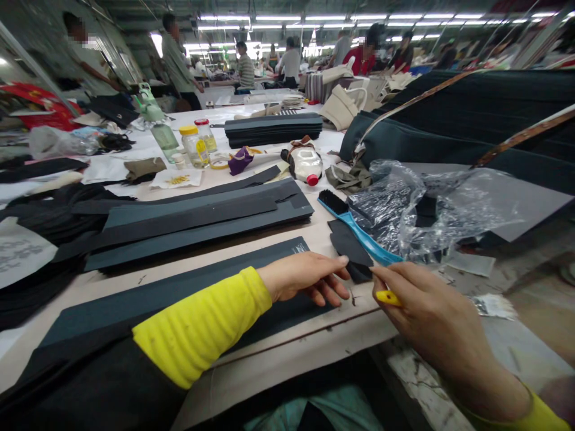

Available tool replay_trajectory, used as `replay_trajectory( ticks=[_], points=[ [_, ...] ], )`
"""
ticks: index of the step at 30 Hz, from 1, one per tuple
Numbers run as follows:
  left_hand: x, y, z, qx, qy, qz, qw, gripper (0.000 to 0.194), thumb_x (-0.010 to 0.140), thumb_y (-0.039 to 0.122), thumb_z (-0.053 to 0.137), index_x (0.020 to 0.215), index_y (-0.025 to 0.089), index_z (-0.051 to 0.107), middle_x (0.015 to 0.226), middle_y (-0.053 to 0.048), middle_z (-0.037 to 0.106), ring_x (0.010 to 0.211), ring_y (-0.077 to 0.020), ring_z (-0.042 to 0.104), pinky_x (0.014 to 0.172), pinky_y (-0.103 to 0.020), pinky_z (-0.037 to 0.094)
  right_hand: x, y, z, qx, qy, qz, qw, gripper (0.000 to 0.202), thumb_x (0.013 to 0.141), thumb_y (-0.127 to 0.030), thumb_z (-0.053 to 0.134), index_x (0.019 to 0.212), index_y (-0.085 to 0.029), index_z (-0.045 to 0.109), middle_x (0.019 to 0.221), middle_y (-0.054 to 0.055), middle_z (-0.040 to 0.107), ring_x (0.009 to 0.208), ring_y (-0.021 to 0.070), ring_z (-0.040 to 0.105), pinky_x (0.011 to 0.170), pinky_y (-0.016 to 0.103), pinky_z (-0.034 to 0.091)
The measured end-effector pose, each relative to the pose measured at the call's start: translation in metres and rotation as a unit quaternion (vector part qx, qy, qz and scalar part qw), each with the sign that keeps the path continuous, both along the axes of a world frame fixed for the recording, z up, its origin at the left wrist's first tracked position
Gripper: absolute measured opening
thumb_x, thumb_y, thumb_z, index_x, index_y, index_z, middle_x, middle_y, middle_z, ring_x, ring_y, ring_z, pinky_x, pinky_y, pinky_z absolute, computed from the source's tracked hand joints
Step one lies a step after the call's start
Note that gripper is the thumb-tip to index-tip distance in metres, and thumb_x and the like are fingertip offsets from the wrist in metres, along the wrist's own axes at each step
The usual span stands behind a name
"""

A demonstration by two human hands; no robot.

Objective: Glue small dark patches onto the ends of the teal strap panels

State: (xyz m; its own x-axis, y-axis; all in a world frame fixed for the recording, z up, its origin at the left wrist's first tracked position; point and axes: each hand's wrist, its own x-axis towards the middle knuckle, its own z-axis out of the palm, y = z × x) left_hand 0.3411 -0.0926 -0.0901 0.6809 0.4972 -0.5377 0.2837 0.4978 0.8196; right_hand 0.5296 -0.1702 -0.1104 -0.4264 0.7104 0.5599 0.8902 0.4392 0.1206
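1. The left hand [305,276], in a yellow sleeve [202,326], lies near the lower centre of the frame on a long dark fabric strip [179,287]; its fingers are stretched loosely and the fingertips touch a small black fabric piece [350,248] just to the right.
2. The right hand [431,317], at lower right, pinches a small yellow tool [389,297] between thumb and curled fingers (what kind of tool cannot be told, as only its end shows).
3. The small black piece lies at the table's [287,353] near edge, between the two hands.
4. A blue-handled brush [354,230] with black bristles lies just beyond that piece, its handle running under crumpled clear plastic [440,209] at centre right.
5. More long dark strips [197,218] are stacked at centre left.
6. Further back stand a white bottle with a red cap [306,166], lying down, and jars [195,145].
7. Several people stand or sit along the top of the frame.
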Motion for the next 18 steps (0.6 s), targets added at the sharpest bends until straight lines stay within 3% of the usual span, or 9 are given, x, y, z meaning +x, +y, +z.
replay_trajectory(
  ticks=[3, 7, 9, 13, 18],
  points=[
    [0.007, 0.001, -0.001, -0.075, -0.044, 0.043, 0.995, 0.034, 0.092, 0.039, 0.041, 0.082, 0.011, 0.056, 0.068, -0.004, 0.062, 0.051, -0.0071, 0.058, 0.039, -0.013, 0.037, -0.009, -0.011, 0.008, 0.026, -0.012, 0.05, 0.998, 0.022, 0.093, -0.016, 0.038, 0.102, -0.008, 0.056, 0.09, 0.008, 0.054, 0.079, 0.0201, 0.05, 0.072, 0.032, 0.037],
    [0.012, -0.002, 0.0, -0.026, -0.017, 0.085, 0.996, 0.02, 0.087, 0.013, 0.048, 0.067, 0.012, 0.051, 0.049, 0.002, 0.054, 0.036, -0.0038, 0.047, 0.034, -0.011, 0.031, -0.016, -0.021, 0.009, 0.014, -0.01, 0.075, 0.997, 0.022, 0.094, -0.014, 0.038, 0.108, -0.009, 0.054, 0.092, 0.008, 0.053, 0.079, 0.0193, 0.049, 0.073, 0.031, 0.037],
    [0.01, -0.006, 0.0, -0.011, -0.014, 0.085, 0.996, 0.022, 0.087, 0.012, 0.046, 0.066, 0.012, 0.052, 0.046, 0.002, 0.053, 0.033, -0.0033, 0.043, 0.033, -0.011, 0.031, -0.015, -0.022, 0.005, 0.006, -0.011, 0.07, 0.997, 0.023, 0.094, -0.013, 0.036, 0.109, -0.009, 0.053, 0.094, 0.008, 0.053, 0.08, 0.0196, 0.05, 0.072, 0.031, 0.037],
    [0.003, -0.01, -0.001, -0.006, -0.02, 0.102, 0.995, 0.016, 0.085, 0.013, 0.049, 0.069, 0.012, 0.053, 0.053, 0.001, 0.056, 0.04, -0.0049, 0.049, 0.036, -0.012, 0.036, -0.013, -0.018, -0.001, 0.006, -0.008, 0.079, 0.997, 0.027, 0.093, -0.011, 0.03, 0.107, -0.009, 0.054, 0.094, 0.009, 0.054, 0.082, 0.0198, 0.051, 0.072, 0.031, 0.039],
    [-0.02, -0.002, -0.002, 0.058, 0.007, 0.119, 0.991, 0.017, 0.075, 0.018, 0.061, 0.067, 0.015, 0.047, 0.054, 0.006, 0.048, 0.045, -0.0046, 0.046, 0.037, -0.012, 0.031, -0.016, -0.019, -0.001, -0.018, 0.016, 0.158, 0.987, 0.03, 0.093, -0.006, 0.028, 0.113, -0.009, 0.05, 0.097, 0.009, 0.055, 0.084, 0.0182, 0.051, 0.074, 0.03, 0.041]
  ],
)
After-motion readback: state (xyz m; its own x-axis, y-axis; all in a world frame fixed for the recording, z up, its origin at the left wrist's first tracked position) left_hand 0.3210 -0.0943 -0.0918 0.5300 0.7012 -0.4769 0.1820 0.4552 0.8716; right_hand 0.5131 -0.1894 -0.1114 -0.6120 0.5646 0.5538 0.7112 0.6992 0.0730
